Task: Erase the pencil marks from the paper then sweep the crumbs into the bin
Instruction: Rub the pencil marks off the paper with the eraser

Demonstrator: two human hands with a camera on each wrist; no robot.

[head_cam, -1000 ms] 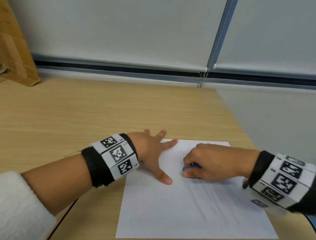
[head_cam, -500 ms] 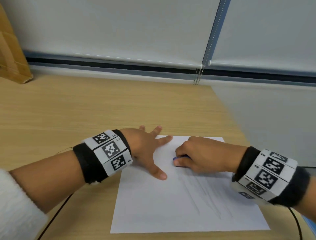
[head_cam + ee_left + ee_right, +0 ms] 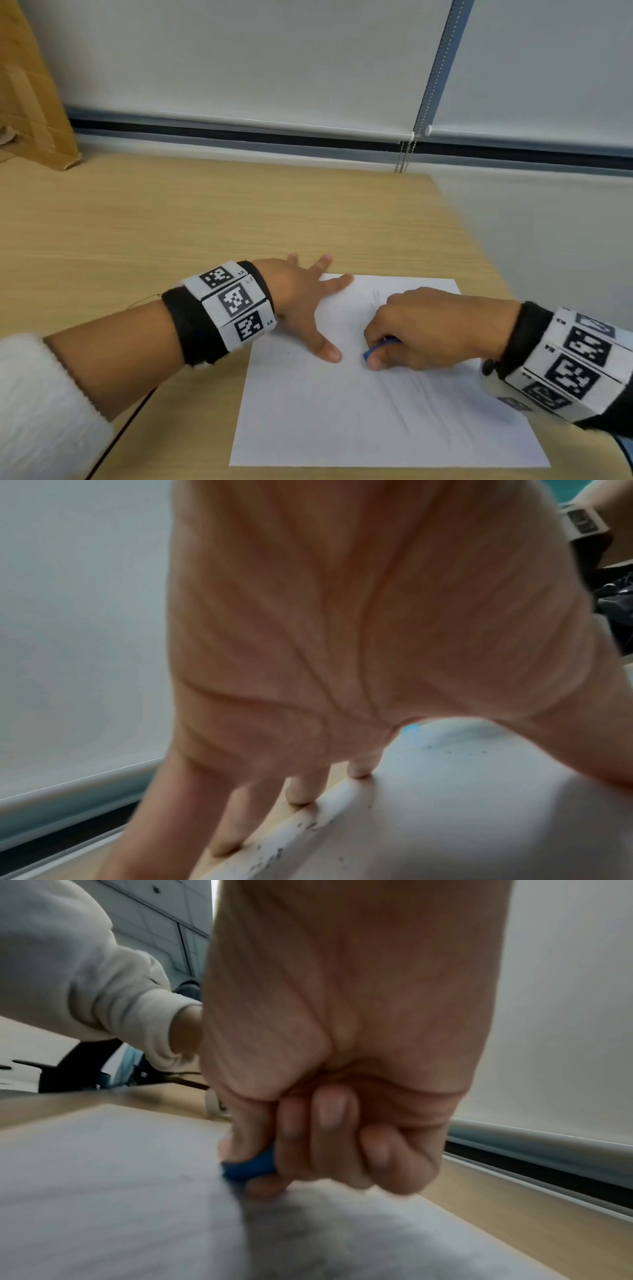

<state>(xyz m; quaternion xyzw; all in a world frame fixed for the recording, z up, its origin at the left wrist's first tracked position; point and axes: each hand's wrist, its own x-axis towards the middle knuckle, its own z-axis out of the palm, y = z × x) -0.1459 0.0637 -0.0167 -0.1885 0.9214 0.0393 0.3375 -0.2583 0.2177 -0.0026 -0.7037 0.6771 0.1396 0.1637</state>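
Note:
A white sheet of paper (image 3: pixel 342 418) lies on the wooden desk (image 3: pixel 171 222), with faint pencil marks (image 3: pixel 404 387) across its middle. My left hand (image 3: pixel 308 301) lies flat with spread fingers on the sheet's upper left corner. My right hand (image 3: pixel 421 329) pinches a blue eraser (image 3: pixel 371 352) against the paper just right of the left thumb. In the right wrist view the blue eraser (image 3: pixel 248 1164) shows under the curled fingers. Dark crumbs (image 3: pixel 274 856) dot the paper's edge in the left wrist view. No bin shows.
A cardboard box (image 3: pixel 30 102) stands at the desk's back left. White roller blinds (image 3: pixel 274 61) with a bead chain (image 3: pixel 404 154) hang behind the desk. The desk's right edge (image 3: pixel 479 246) runs close to the paper. A thin cable (image 3: pixel 113 445) trails under my left forearm.
My right hand with the eraser has slid down and a little right on the paper, away from the top edge. The left hand stays pressed on the corner.

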